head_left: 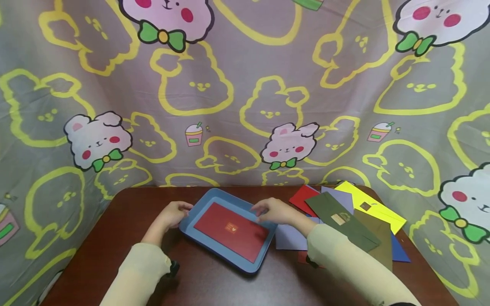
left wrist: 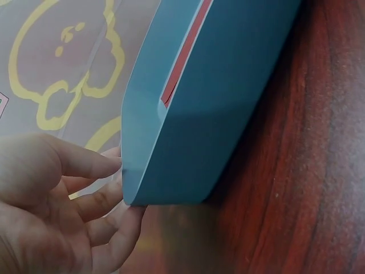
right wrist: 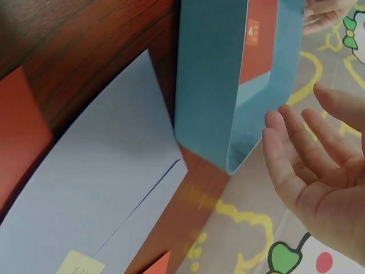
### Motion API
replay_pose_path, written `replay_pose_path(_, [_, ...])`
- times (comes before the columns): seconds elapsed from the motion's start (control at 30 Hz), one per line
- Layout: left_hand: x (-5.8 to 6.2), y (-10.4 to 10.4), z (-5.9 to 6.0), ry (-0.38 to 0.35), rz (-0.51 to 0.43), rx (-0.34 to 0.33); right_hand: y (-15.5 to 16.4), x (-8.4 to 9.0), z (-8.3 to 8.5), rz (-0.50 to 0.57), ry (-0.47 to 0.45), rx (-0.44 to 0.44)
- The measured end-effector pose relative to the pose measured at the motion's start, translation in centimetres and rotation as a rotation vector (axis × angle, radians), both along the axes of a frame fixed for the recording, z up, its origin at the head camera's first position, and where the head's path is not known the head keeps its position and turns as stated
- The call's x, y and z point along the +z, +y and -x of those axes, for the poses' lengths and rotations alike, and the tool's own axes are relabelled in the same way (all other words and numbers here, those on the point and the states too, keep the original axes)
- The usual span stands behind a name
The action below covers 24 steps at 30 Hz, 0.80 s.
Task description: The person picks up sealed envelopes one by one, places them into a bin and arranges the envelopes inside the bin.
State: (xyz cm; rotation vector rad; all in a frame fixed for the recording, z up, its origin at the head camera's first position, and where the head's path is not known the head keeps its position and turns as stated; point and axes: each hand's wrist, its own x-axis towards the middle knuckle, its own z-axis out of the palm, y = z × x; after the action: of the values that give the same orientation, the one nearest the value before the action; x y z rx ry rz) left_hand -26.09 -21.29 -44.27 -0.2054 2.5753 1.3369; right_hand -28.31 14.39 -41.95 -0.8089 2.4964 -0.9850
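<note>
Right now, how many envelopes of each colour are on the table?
red envelopes: 2, one in the tray
purple envelopes: 2
yellow envelope: 1
green envelope: 1
olive envelope: 1
blue envelope: 1
Total: 8, though the pile may hide more.

blue tray (head_left: 191, 223) flat on table | red envelope (head_left: 229, 231) inside

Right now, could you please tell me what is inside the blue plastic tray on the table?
Inside the blue plastic tray lies one red paper envelope, flat, with a small orange sticker on it. The envelope covers most of the tray floor, so whatever might lie beneath it cannot be seen.
</note>
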Motion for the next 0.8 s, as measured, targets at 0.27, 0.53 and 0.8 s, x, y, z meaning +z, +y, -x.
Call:
replay_pose_path(0.27, [-0.9, -0.1, 0.4, 0.042, -0.006, 0.000, 1.7, 0.0, 0.0, 0.076, 0.002, -0.059])
replay_pose_path(0.53, [-1.2, -0.2, 0.5, 0.027, -0.082, 0.030, 4.4, 0.1, 0.1, 0.116, 0.065, -0.184])
replay_pose_path(0.8, [-1.4, -0.3, 0.5, 0.010, -0.130, 0.018, 7.6, 0.0, 0.3, 0.186, 0.143, -0.269])
